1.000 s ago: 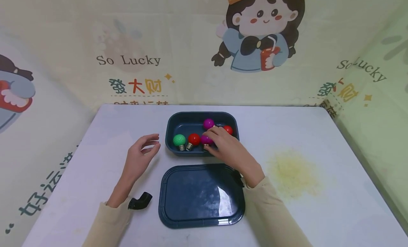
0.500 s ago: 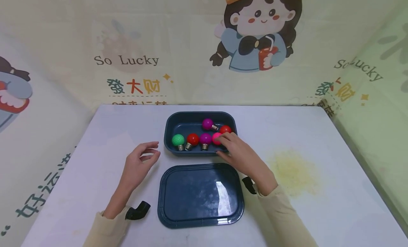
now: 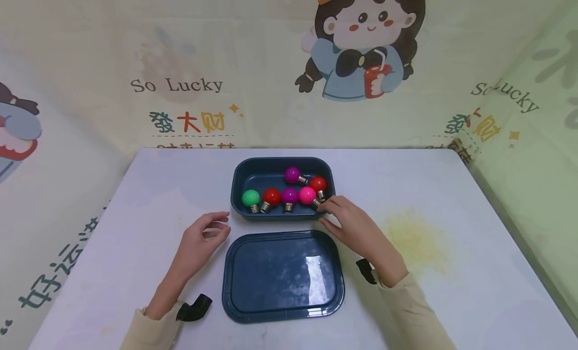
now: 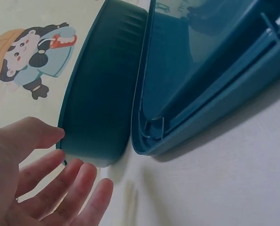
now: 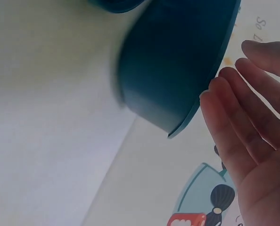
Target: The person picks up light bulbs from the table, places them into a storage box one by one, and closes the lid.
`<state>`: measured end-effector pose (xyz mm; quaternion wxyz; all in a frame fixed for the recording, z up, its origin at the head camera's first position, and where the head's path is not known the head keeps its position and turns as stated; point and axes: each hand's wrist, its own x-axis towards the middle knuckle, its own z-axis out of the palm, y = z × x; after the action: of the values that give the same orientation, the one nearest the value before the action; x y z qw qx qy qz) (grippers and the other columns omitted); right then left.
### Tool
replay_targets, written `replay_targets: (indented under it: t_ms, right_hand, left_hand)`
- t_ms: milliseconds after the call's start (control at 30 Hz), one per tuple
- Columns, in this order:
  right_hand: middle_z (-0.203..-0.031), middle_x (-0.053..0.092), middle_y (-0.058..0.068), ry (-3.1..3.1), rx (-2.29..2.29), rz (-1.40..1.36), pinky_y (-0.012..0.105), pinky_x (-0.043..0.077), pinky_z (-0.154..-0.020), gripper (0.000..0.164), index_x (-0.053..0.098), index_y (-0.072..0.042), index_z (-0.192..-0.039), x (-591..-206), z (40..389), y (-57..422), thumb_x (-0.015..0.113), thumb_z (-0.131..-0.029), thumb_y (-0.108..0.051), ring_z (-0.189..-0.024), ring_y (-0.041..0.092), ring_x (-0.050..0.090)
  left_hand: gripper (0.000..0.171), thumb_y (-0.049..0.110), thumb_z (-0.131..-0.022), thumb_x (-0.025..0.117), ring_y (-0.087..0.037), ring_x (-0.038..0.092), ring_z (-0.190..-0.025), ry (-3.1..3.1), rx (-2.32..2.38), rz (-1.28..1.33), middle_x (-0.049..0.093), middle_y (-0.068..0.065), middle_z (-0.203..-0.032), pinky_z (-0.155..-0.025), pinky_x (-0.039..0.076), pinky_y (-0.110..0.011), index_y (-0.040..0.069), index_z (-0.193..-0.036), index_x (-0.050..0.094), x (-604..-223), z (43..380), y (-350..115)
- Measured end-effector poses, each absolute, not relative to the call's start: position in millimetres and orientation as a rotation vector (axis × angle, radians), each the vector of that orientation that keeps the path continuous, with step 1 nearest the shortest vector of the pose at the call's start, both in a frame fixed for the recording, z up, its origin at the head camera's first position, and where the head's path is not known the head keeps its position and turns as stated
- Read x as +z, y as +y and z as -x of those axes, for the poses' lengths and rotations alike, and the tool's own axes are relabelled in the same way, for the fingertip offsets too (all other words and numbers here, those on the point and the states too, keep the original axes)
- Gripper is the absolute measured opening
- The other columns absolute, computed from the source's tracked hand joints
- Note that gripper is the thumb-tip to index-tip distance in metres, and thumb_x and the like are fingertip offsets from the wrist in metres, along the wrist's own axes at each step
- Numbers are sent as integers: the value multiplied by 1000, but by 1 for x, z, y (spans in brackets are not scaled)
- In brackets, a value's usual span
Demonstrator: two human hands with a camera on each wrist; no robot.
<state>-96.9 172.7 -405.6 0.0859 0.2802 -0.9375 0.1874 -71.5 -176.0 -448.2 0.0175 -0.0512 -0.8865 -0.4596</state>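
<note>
A dark blue box holds several small coloured light bulbs. Along its front lie a green bulb, a red bulb, a purple bulb and a pink bulb. Behind them are another purple bulb and another red bulb. My right hand is at the box's front right corner, fingers loosely extended and holding nothing. My left hand hovers just off the front left corner with relaxed fingers. In the left wrist view, its thumb appears close to the box's rim.
A flat dark blue lid lies in front of the box on the white table. A printed cloth hangs behind and at both sides. Black straps sit at the wrists.
My right hand has drawn out of the box, rightward and toward me, uncovering the pink bulb and the right-hand red bulb. My left hand has lowered slightly toward me.
</note>
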Motion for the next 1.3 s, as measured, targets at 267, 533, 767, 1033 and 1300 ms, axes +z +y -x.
replay_targets:
  t_ms: [267,533,767,1033,1300]
  right_hand:
    - [-94,65,3,-2836,582,-807,34,56,-78,19,71,-7,-100,-413,92,182,80,-83,-8,-88,18,64]
    - [-97,66,5,-3036,586,-733,35,57,-78,21,71,-5,-105,-422,89,187,77,-87,-13,-86,19,66]
    - [-97,68,5,-3125,589,-761,34,57,-77,19,73,-4,-106,-429,87,189,73,-90,-14,-82,15,66]
    - [-90,65,1,-3088,577,-867,32,56,-75,15,74,-5,-101,-438,85,192,74,-88,-12,-79,12,63]
    - [-86,64,0,-3045,512,-913,31,55,-74,12,74,-5,-97,-442,85,191,76,-86,-11,-78,12,60]
  left_hand:
    - [36,14,-94,69,-23,65,-103,-2808,-1384,200,67,-11,-119,-89,55,-41,6,-129,62,-452,68,-176]
    - [34,14,-94,69,-22,66,-102,-2859,-1343,197,68,-9,-118,-88,55,-40,7,-127,63,-455,63,-177]
    - [33,13,-93,70,-19,66,-98,-2917,-1284,185,70,-6,-113,-81,55,-31,9,-124,66,-457,60,-177]
    - [30,14,-92,71,-17,64,-93,-2975,-1286,166,70,-6,-111,-76,52,-25,8,-122,67,-460,60,-177]
    - [26,5,-88,72,-13,64,-86,-2972,-1286,249,72,-3,-101,-69,50,-22,5,-115,69,-459,60,-178]
